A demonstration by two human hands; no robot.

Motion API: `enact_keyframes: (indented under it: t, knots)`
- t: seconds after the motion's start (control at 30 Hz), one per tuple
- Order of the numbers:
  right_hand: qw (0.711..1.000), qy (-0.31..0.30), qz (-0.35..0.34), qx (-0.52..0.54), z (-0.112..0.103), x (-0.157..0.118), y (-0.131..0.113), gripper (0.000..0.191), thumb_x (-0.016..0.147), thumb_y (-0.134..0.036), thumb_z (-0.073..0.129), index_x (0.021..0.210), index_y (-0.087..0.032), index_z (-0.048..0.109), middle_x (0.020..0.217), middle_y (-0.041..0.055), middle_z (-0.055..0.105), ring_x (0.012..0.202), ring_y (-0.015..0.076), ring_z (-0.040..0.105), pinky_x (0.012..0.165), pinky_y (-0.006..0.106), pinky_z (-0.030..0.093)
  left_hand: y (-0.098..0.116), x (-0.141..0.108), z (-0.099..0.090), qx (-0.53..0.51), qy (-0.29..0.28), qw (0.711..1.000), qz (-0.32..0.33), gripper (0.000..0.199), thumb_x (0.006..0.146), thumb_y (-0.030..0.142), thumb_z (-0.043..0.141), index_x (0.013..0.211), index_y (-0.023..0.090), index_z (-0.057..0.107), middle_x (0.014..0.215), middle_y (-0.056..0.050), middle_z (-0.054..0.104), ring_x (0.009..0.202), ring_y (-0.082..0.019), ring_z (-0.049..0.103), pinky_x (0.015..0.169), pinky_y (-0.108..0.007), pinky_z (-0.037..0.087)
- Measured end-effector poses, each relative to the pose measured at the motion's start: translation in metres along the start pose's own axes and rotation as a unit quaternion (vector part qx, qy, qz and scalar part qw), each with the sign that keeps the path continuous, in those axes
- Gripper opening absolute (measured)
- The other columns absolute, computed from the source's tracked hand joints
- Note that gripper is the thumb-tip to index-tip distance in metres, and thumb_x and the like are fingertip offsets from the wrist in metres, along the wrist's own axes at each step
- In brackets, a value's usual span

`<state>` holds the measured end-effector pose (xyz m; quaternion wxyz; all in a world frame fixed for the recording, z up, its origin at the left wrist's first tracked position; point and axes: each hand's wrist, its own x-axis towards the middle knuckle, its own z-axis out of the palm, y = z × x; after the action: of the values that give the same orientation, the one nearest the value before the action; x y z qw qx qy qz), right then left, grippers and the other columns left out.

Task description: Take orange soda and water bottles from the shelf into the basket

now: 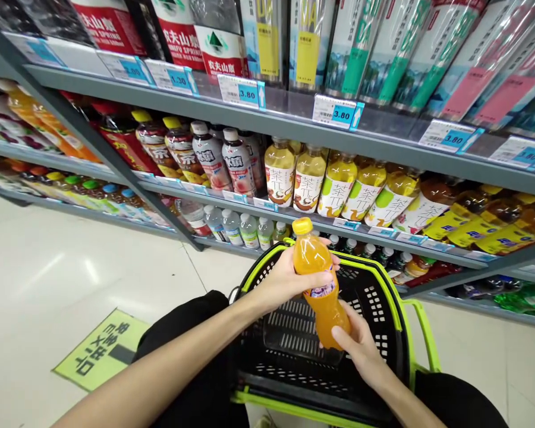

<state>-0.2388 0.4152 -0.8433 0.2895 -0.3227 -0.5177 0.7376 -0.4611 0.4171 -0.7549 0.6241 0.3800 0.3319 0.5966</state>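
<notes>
An orange drink bottle (327,324) with a yellow cap tilts slightly above a black basket (370,297) with a lime-green rim. My left hand (289,276) wraps round its upper half, thumb across the front beside the label. Around its lower end, my right hand (359,342) closes with the thumb on the front. Both hands hold the same bottle. The basket's slatted floor shows beneath it, and the basket stands between my knees.
Shelves ahead hold large water bottles (220,50), tea bottles (279,175) and smaller drinks on the bottom level (249,229). Price tags line the shelf edge (289,122). A green basket handle (423,333) sticks out at right. A yellow-green sign (100,348) lies on the floor at left.
</notes>
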Motion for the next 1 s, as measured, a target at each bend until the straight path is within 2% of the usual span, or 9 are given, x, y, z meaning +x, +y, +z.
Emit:
enact_keyframes:
  t: [0.1, 0.2, 0.33, 0.43, 0.57, 0.8, 1.0]
  knots:
    - [0.998, 0.043, -0.021, -0.038, -0.004, 0.002, 0.004, 0.053, 0.084, -0.05, 0.082, 0.126, -0.023, 0.065, 0.098, 0.0061, 0.069, 0.075, 0.0208, 0.064, 0.064, 0.031, 0.056, -0.004, 0.002, 0.0, -0.026, 0.035, 0.999, 0.006, 0.063, 0.071, 0.027, 0.091, 0.123, 0.016, 0.057, 0.107, -0.01, 0.073, 0.095, -0.023, 0.072, 0.088, -0.038, 0.057]
    - [0.997, 0.047, -0.033, -0.053, -0.004, 0.003, 0.005, 0.045, 0.086, -0.048, 0.081, 0.119, -0.022, 0.064, 0.089, 0.0029, 0.065, 0.067, 0.0162, 0.057, 0.061, 0.028, 0.053, -0.005, 0.004, 0.002, -0.065, 0.052, 0.997, -0.001, 0.056, 0.071, 0.028, 0.091, 0.115, 0.015, 0.059, 0.106, -0.01, 0.074, 0.098, -0.025, 0.072, 0.09, -0.039, 0.056]
    - [0.992, 0.048, -0.071, -0.091, -0.001, 0.001, 0.008, 0.041, 0.081, -0.042, 0.084, 0.108, -0.022, 0.06, 0.089, 0.0009, 0.062, 0.072, 0.0167, 0.057, 0.065, 0.027, 0.052, -0.007, 0.004, 0.004, -0.068, 0.023, 0.997, 0.002, 0.058, 0.069, 0.026, 0.092, 0.116, 0.014, 0.06, 0.106, -0.011, 0.074, 0.098, -0.025, 0.072, 0.092, -0.04, 0.054]
    - [0.982, 0.08, -0.104, -0.139, 0.001, -0.001, 0.015, 0.044, 0.077, -0.035, 0.088, 0.103, -0.023, 0.056, 0.094, 0.0007, 0.061, 0.08, 0.0184, 0.059, 0.071, 0.028, 0.052, -0.011, 0.003, 0.005, -0.046, 0.027, 0.998, 0.014, 0.059, 0.068, 0.023, 0.092, 0.116, 0.015, 0.059, 0.104, -0.009, 0.073, 0.096, -0.023, 0.071, 0.088, -0.037, 0.055]
    - [0.976, 0.096, -0.106, -0.167, 0.001, -0.004, 0.025, 0.045, 0.077, -0.034, 0.086, 0.103, -0.024, 0.051, 0.094, 0.0006, 0.062, 0.081, 0.0201, 0.061, 0.073, 0.03, 0.053, -0.015, 0.002, 0.005, -0.039, 0.013, 0.999, 0.01, 0.053, 0.069, 0.022, 0.092, 0.109, 0.015, 0.06, 0.101, -0.008, 0.072, 0.091, -0.021, 0.07, 0.084, -0.035, 0.057]
    - [0.97, 0.093, -0.126, -0.184, 0.005, -0.005, 0.028, 0.048, 0.077, -0.031, 0.085, 0.104, -0.025, 0.046, 0.093, -0.0007, 0.062, 0.078, 0.0194, 0.06, 0.071, 0.03, 0.051, -0.013, -0.002, 0.005, -0.012, -0.044, 0.999, 0.022, 0.052, 0.069, 0.022, 0.091, 0.11, 0.015, 0.059, 0.102, -0.009, 0.071, 0.094, -0.021, 0.071, 0.084, -0.032, 0.057]
    - [0.974, 0.085, -0.131, -0.164, 0.011, -0.002, 0.029, 0.047, 0.077, -0.029, 0.085, 0.101, -0.025, 0.045, 0.092, -0.0019, 0.061, 0.078, 0.0176, 0.057, 0.07, 0.028, 0.047, -0.016, -0.002, 0.002, 0.006, -0.041, 0.999, 0.019, 0.053, 0.07, 0.024, 0.09, 0.111, 0.015, 0.058, 0.102, -0.009, 0.069, 0.091, -0.021, 0.069, 0.082, -0.033, 0.057]
